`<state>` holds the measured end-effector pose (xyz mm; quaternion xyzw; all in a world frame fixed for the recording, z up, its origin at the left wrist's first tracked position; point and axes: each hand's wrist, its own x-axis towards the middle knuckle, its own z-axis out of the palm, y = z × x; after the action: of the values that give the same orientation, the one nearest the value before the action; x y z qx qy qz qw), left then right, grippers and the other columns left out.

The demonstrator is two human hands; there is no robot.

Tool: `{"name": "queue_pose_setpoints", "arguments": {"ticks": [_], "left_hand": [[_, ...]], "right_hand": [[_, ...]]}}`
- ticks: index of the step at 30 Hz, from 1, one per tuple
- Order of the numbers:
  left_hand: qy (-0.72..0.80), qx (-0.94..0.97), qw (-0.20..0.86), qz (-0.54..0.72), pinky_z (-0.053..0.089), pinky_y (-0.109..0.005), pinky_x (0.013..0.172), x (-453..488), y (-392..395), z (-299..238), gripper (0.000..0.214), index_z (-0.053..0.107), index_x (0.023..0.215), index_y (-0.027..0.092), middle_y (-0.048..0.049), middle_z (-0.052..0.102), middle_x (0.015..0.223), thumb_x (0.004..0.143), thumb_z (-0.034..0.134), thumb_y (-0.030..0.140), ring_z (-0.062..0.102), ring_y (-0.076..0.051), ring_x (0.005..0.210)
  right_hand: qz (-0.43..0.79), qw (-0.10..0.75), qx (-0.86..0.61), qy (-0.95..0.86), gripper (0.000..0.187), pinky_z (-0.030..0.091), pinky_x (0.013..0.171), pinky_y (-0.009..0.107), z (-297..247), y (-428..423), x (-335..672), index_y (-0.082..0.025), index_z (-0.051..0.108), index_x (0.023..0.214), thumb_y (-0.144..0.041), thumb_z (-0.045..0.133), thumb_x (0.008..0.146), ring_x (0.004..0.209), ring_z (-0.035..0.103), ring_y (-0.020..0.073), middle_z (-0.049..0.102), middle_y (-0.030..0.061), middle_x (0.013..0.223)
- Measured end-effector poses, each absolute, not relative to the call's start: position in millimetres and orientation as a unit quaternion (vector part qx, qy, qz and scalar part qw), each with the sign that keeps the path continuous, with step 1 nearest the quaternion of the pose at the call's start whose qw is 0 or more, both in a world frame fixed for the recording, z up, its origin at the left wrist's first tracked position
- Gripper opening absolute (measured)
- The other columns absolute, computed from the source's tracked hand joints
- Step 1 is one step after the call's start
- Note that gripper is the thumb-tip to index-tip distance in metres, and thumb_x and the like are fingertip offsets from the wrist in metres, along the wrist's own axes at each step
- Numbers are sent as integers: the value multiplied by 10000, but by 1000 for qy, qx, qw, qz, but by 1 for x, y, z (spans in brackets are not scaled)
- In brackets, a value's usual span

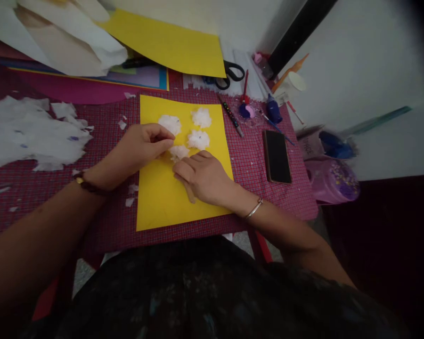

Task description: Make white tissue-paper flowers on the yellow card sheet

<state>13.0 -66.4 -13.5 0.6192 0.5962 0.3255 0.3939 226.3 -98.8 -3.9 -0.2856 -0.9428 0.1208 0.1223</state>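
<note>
A yellow sheet of paper [162,197] lies on the red checked tablecloth [254,160] in front of me. Three white tissue clumps sit on its upper half: one [169,123] at the left, one [201,117] at the top, one [198,139] in the middle. A further white clump [179,151] lies between my hands. My left hand [141,146] pinches its edge with the fingertips. My right hand [201,175] rests on the sheet with its fingers curled, pressing on the same clump.
A pile of torn white tissue [28,134] lies at the left. A black phone [277,156] lies right of the sheet, with a pen [232,117], scissors [229,75], glue bottles [273,110] and a purple container [334,179] nearby. Coloured papers [169,42] are stacked at the back.
</note>
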Motion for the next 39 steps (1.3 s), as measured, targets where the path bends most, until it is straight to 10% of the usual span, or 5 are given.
{"name": "queue_pose_setpoints", "arguments": {"ticks": [10,23,31,39], "left_hand": [[636,531,334,450,454,-276,670,-36,-84,30,60,728,927,134,-4,664,717,900,710,184,551,-111,640],[747,566,181,297,435,-270,633,-153,-126,45,59,739,810,145,7,682,698,862,734,171,537,-121,640],[689,689,73,210,456,-470,1119,-144,-105,25,127,769,796,197,-84,778,1074,748,754,80,647,-238,1050],[674,501,258,478,484,-286,709,-125,-128,57,97,737,766,203,-17,718,794,754,827,237,599,-137,730]], "right_hand": [[518,478,-405,-582,399,454,577,280,-14,-76,253,-241,637,940,-611,553,1062,558,539,124,598,-37,647],[622,461,-365,-516,406,384,493,302,-24,-73,248,-242,703,852,-638,764,918,517,540,130,603,-10,600],[609,444,-354,-554,384,400,497,346,-26,-71,251,-299,718,868,-672,721,957,527,549,157,594,20,631],[605,445,-344,-564,397,427,480,340,-26,-72,251,-297,710,861,-679,704,970,527,550,157,603,15,637]]}}
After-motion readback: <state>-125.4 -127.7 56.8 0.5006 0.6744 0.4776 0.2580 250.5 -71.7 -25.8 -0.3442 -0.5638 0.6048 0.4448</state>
